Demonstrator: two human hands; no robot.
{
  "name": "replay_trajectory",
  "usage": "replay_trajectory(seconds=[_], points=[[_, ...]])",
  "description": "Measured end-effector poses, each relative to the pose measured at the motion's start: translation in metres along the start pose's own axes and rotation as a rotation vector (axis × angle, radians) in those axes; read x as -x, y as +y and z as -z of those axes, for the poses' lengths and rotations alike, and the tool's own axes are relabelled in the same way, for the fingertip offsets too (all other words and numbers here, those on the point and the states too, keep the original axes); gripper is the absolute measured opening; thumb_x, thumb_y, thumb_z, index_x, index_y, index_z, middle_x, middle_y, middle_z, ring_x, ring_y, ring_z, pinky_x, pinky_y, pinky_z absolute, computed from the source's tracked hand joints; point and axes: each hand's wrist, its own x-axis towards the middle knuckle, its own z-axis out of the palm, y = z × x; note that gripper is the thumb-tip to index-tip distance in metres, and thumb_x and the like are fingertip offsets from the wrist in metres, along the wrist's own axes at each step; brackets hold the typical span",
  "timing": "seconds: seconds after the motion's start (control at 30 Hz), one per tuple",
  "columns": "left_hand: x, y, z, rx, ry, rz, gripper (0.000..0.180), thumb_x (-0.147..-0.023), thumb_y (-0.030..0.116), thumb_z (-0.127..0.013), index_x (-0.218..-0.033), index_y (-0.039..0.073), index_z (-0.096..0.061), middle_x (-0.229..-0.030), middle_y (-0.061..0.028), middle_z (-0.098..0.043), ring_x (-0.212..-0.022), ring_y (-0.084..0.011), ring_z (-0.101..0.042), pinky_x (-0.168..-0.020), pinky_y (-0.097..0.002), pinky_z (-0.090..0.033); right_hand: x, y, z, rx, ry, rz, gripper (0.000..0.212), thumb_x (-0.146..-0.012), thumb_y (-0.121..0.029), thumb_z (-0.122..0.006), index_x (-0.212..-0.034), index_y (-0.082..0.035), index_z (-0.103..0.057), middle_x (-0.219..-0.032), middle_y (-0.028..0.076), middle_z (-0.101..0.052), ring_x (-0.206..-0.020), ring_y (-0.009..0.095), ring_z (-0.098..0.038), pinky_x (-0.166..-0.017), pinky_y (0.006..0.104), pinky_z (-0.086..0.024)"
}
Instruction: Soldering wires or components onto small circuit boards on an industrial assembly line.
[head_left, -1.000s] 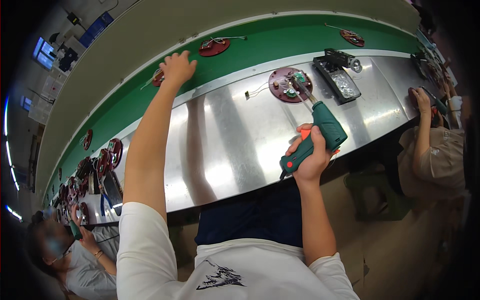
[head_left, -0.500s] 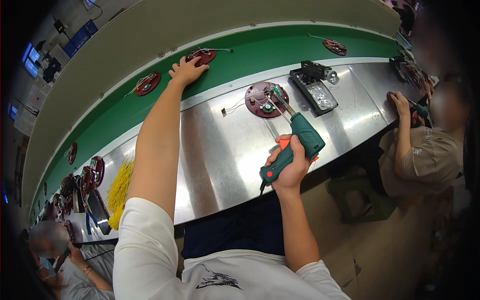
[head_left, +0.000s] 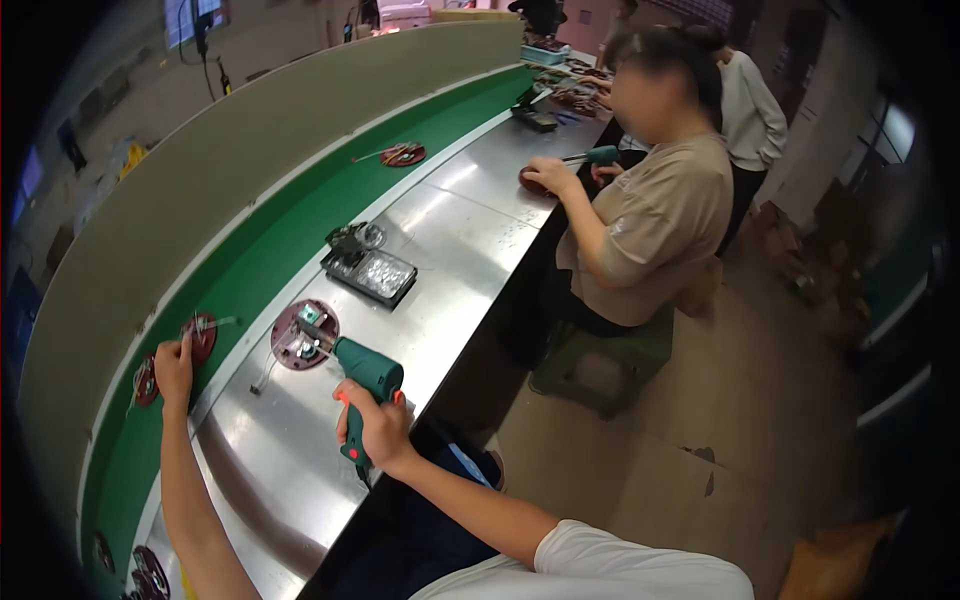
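In the head view, a sleeve of the co-worker at the counter's near edge bears a pale print, too small to read. The gun is green with an orange trigger and a red dot; any lettering on its body is too small to tell. The right hand is wrapped round its handle above the counter's near edge. Its tip reaches over a disc lying beside the far edge of the steel counter: dark red, round, with green boards and pale wires trailing left. Whether tip and boards touch, I cannot tell. The left hand, fingers bent, is at the near rim of a second disc, red and wired, on the green strip along that far edge; whether it grips, I cannot tell. A black tray of silvery bits sits just beyond the first disc.
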Motion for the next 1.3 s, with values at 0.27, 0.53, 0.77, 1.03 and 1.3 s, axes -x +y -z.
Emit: replay_trajectory(seconds=[0.27, 0.53, 0.77, 1.03, 1.3], points=[[-0.013, -0.001, -0.021, 0.174, -0.058, -0.032, 0.031, -0.08, 0.018, -0.076, -0.081, -0.001, -0.051, -0.079, -0.0139, -0.058, -0.07, -0.0309, -0.055, -0.067, -0.0392, -0.044, -0.001, -0.006, 0.007, -0.037, 0.077, 0.055, 0.031, -0.098, -0.029, -0.053, -0.09, 0.0, -0.06, -0.054, 0.011, -0.058, -0.046, 0.018, -0.056, -0.05, 0.0294, -0.047], [0.002, 0.043, 0.049, 0.41, -0.393, -0.09, 0.034, -0.065, -0.005, -0.068, -0.09, 0.004, -0.047, -0.08, -0.0048, -0.046, -0.073, -0.0152, -0.044, -0.067, -0.0281, -0.04, -0.002, -0.001, 0.01, 0.029, 0.035, 0.004, 0.036, -0.098, -0.036, -0.053, -0.09, -0.002, -0.06, -0.054, 0.008, -0.058, -0.046, 0.015, -0.056, -0.049, 0.0284, -0.045], [0.102, 0.115, 0.109, 0.235, -0.464, -0.51, 0.025, -0.074, -0.006, -0.063, -0.098, 0.001, -0.058, -0.1, -0.0084, -0.061, -0.088, -0.0201, -0.058, -0.075, -0.0305, -0.046, 0.006, -0.006, 0.011, -0.021, 0.03, -0.004, 0.038, -0.097, -0.04, -0.056, -0.089, -0.002, -0.06, -0.052, 0.007, -0.056, -0.045, 0.015, -0.055, -0.048, 0.0288, -0.044], [0.153, 0.143, 0.12, 0.198, -0.246, -0.182, 0.035, -0.085, 0.02, -0.072, -0.115, 0.002, -0.067, -0.118, -0.02, -0.064, -0.108, -0.0365, -0.06, -0.097, -0.0424, -0.045, 0.001, 0.019, 0.009, 0.215, -0.05, 0.137, 0.039, -0.103, -0.038, -0.041, -0.097, -0.006, -0.062, -0.059, 0.007, -0.058, -0.053, 0.015, -0.054, -0.053, 0.0282, -0.046], [0.189, 0.154, 0.119, 0.223, -0.187, -0.069, 0.015, -0.087, 0.011, -0.068, -0.097, -0.001, -0.068, -0.116, -0.0152, -0.068, -0.1, -0.0329, -0.066, -0.085, -0.039, -0.054, 0.006, 0.0, 0.007, -0.093, -0.029, -0.086, 0.041, -0.101, -0.042, -0.041, -0.097, -0.005, -0.058, -0.057, 0.005, -0.052, -0.052, 0.017, -0.05, -0.051, 0.0298, -0.042]])
